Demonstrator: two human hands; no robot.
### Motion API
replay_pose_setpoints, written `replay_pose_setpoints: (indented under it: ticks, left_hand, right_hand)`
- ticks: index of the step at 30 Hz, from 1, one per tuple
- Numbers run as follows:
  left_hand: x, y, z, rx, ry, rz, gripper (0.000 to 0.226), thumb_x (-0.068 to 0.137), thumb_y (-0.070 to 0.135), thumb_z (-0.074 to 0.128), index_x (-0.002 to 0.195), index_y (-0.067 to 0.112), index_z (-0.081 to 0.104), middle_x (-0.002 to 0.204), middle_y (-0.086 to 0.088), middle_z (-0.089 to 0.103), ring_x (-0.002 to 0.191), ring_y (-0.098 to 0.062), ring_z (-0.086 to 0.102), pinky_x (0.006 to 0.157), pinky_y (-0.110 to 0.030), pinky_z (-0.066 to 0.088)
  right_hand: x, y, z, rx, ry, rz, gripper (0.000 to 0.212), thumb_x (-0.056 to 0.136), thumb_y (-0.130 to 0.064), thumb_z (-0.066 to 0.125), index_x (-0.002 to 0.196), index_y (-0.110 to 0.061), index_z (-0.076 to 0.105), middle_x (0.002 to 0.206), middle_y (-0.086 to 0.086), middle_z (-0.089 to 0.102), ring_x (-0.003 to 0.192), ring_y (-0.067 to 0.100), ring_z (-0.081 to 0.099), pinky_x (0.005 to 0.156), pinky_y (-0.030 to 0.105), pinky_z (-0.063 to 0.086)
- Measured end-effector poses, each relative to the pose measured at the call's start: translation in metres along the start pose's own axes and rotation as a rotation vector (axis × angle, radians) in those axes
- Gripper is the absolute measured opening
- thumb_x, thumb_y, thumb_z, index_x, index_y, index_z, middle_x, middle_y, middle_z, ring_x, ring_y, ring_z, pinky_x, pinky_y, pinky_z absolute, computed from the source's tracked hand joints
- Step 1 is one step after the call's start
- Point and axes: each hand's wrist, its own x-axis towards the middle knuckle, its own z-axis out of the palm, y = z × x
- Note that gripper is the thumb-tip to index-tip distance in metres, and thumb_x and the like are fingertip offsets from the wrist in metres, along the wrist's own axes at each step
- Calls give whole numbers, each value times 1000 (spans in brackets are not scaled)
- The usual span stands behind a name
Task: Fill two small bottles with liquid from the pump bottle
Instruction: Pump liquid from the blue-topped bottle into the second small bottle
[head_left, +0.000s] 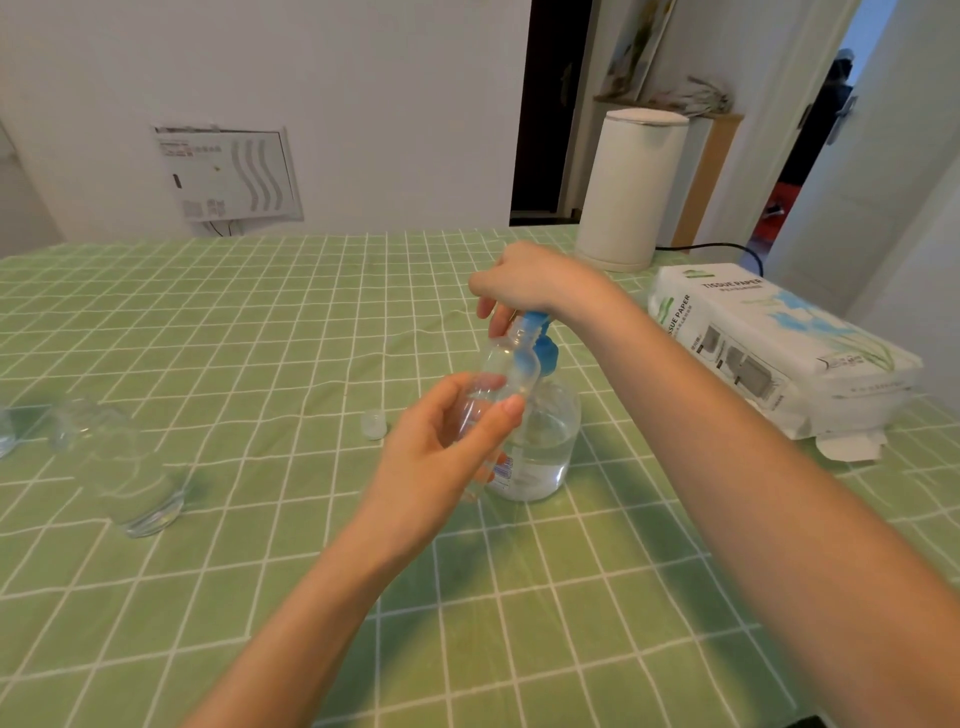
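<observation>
The left hand (447, 457) grips a small clear bottle (501, 369), tilted, its mouth up at the blue spout of the pump bottle (545, 441); the right hand (530, 283) curls down over that blue top; the pump bottle stands part full on the green checked tablecloth (260, 571); a small cap (374, 423) lies just left of it

My left hand (441, 441) grips a small clear bottle (506, 364), tilted, its mouth up against the blue pump head (535, 322) of the pump bottle (548, 436); my right hand (524, 280) curls over the top.
</observation>
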Motion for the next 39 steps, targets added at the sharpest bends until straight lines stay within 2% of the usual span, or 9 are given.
replay_pose_setpoints:
  ticks: [3, 9, 16, 20, 25, 35, 37, 39]
  left_hand:
    - [0, 0, 2, -8, -2, 5, 38, 67, 44, 61, 100, 26, 63, 88, -13, 70, 59, -4, 59, 54, -13, 47]
    - [-3, -4, 2, -11, -26, 9, 35, 71, 39, 60, 102, 23, 63, 82, 9, 72, 63, 1, 62, 56, -11, 47]
    - [-5, -8, 1, -8, -12, -11, 38, 70, 40, 61, 103, 21, 63, 84, -2, 72, 62, -3, 61, 56, -15, 49]
    - [-4, -8, 1, 0, -28, 5, 35, 71, 42, 61, 102, 25, 64, 82, 6, 72, 65, -2, 62, 58, -14, 49]
    - [-3, -4, 0, -24, -26, 18, 37, 71, 43, 61, 104, 25, 63, 82, 9, 72, 66, -1, 63, 57, -13, 48]
    - [-4, -4, 2, -30, -19, 6, 37, 69, 44, 61, 102, 26, 64, 82, 4, 72, 63, -4, 61, 56, -13, 48]
    - [-5, -5, 3, -34, -25, -2, 35, 70, 44, 61, 100, 27, 64, 82, -2, 71, 62, -4, 60, 55, -14, 48]
    - [-6, -6, 3, -36, -22, -18, 38, 69, 43, 61, 102, 24, 64, 84, -8, 70, 61, -4, 60, 55, -14, 48]
  right_hand:
    - [0, 0, 0, 14, -1, 5, 27, 91, -19, 43, 81, -10, 66, 99, 15, 73, 73, 23, 56, 62, 27, 44]
    - [1, 7, 7, 43, 17, -1, 29, 90, -19, 44, 68, -13, 61, 97, 13, 73, 75, 23, 55, 67, 28, 43]
    - [1, 7, 13, 23, 18, 11, 27, 89, -18, 43, 70, -13, 61, 99, 13, 73, 75, 24, 56, 64, 28, 43]
    - [1, 7, 9, 8, 16, -10, 24, 90, -18, 44, 81, -11, 65, 100, 13, 72, 75, 23, 56, 61, 26, 42]
    - [2, 0, 2, -61, 33, -32, 29, 91, -20, 45, 100, -5, 68, 102, 12, 72, 75, 21, 57, 56, 25, 41]
    - [-2, 2, 4, -19, 7, -8, 25, 91, -20, 44, 87, -11, 67, 98, 10, 72, 79, 22, 58, 63, 26, 43]
    - [-1, 4, 8, -26, -5, 0, 24, 90, -20, 44, 84, -12, 66, 100, 11, 72, 80, 23, 57, 67, 28, 45]
    - [-1, 6, 11, -30, -16, 7, 24, 90, -21, 45, 80, -14, 66, 100, 11, 72, 78, 23, 56, 63, 27, 43]
